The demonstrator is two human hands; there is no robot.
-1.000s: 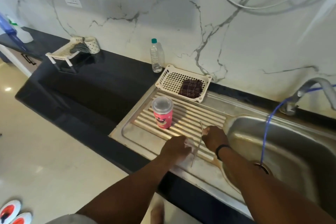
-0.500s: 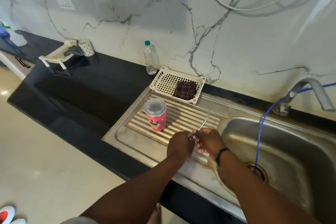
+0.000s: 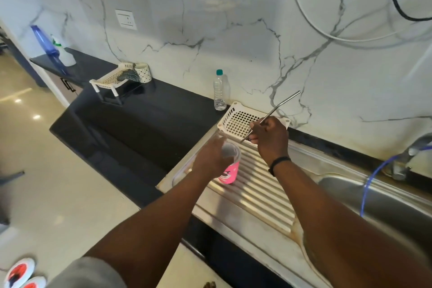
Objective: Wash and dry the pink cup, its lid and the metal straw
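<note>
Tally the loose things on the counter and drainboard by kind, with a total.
Pink cup: 1
Metal straw: 1
Water bottle: 1
White plastic baskets: 2
Spray bottle: 1
Total: 6

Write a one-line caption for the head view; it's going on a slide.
Right hand holds the metal straw while left hand reaches the pink cup.

2 bare forearms; black wristband [image 3: 278,163] on the right wrist; grey garment [image 3: 88,273].
</note>
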